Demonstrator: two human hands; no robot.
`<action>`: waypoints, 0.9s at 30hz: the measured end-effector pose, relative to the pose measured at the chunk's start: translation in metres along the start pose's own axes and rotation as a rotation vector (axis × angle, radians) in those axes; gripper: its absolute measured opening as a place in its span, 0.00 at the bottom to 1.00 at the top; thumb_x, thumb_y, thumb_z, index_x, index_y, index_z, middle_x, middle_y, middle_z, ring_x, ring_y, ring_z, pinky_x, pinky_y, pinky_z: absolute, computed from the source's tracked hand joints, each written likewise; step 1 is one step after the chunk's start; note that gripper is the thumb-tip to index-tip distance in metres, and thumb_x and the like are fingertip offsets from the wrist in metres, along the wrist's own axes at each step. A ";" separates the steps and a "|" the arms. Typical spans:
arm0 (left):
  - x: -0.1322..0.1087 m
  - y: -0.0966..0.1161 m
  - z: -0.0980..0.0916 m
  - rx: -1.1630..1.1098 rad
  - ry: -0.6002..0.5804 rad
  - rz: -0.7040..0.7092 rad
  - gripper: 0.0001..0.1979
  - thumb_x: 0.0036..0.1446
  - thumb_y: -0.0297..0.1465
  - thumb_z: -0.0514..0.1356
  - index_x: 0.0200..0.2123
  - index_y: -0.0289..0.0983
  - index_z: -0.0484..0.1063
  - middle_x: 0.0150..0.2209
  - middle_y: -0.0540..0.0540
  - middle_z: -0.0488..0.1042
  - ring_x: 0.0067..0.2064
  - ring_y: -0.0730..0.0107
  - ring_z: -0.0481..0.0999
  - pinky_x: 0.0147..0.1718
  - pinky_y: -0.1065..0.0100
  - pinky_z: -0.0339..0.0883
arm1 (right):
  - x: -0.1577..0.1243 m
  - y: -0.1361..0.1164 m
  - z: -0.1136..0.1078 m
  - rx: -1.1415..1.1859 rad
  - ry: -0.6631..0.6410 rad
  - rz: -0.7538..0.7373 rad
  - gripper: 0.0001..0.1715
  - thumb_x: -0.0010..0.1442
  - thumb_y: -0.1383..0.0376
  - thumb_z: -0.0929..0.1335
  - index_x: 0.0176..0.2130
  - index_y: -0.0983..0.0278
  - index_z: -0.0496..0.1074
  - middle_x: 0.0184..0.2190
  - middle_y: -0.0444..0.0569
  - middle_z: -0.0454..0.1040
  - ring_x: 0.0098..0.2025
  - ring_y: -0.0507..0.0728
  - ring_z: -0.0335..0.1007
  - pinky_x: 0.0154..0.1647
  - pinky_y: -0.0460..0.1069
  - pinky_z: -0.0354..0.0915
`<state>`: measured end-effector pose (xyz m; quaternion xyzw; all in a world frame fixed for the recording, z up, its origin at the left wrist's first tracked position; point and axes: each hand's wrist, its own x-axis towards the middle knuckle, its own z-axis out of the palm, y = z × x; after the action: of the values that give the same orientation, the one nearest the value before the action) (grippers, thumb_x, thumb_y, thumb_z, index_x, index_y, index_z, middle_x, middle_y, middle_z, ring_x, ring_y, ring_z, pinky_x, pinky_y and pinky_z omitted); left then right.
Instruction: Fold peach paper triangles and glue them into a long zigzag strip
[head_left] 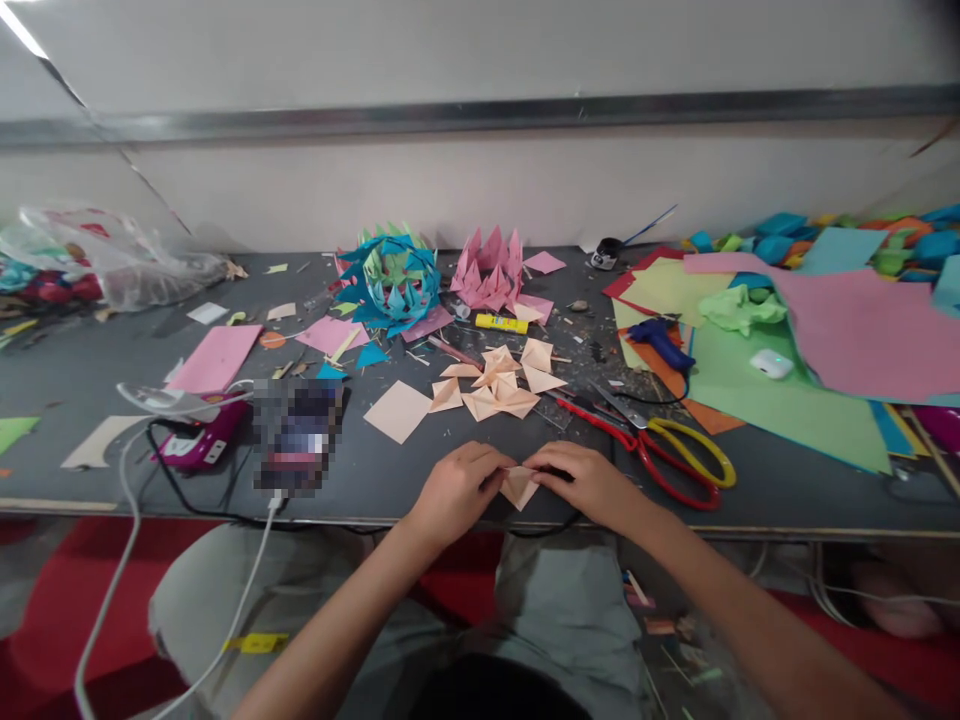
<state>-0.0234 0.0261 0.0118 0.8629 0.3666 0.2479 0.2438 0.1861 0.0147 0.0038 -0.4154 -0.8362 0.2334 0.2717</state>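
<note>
My left hand (457, 488) and my right hand (589, 482) meet at the near edge of the dark table (390, 470). Both pinch a small peach folded paper piece (519, 486) pressed against the tabletop, fingers curled on it. Just beyond them lies a heap of several folded peach triangles (499, 388) and a flat peach paper square (398, 410). Red and yellow scissors (660, 450) lie to the right of my right hand.
A blue paper flower (390, 280) and a pink one (491, 272) stand at the back, with a yellow glue stick (501, 323). A blue glue gun (661, 343) lies on coloured sheets (780, 390) at right. At left are a phone (298, 432), cables and a plastic bag (120, 262).
</note>
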 end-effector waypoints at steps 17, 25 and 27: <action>-0.021 0.030 0.013 0.408 0.028 0.025 0.04 0.57 0.26 0.55 0.31 0.36 0.70 0.34 0.48 0.75 0.36 0.66 0.72 0.33 0.66 0.63 | -0.023 -0.017 0.011 -0.214 0.068 -0.007 0.08 0.61 0.64 0.63 0.34 0.63 0.71 0.36 0.50 0.73 0.39 0.55 0.69 0.40 0.51 0.64; -0.021 0.032 0.021 0.175 0.176 -0.250 0.03 0.55 0.26 0.58 0.29 0.36 0.71 0.44 0.43 0.71 0.46 0.62 0.68 0.45 0.60 0.64 | -0.022 -0.028 0.013 -0.160 0.030 0.146 0.09 0.62 0.65 0.61 0.35 0.63 0.69 0.39 0.50 0.69 0.42 0.57 0.64 0.42 0.53 0.60; -0.020 0.033 0.021 0.163 0.195 -0.270 0.04 0.55 0.26 0.58 0.28 0.36 0.72 0.46 0.42 0.69 0.48 0.60 0.67 0.47 0.58 0.64 | -0.021 -0.031 0.014 -0.169 0.029 0.184 0.08 0.61 0.66 0.61 0.34 0.63 0.68 0.39 0.51 0.69 0.42 0.57 0.63 0.42 0.53 0.59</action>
<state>-0.0060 -0.0140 0.0103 0.7946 0.5198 0.2652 0.1675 0.1699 -0.0220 0.0067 -0.5152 -0.8071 0.1802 0.2252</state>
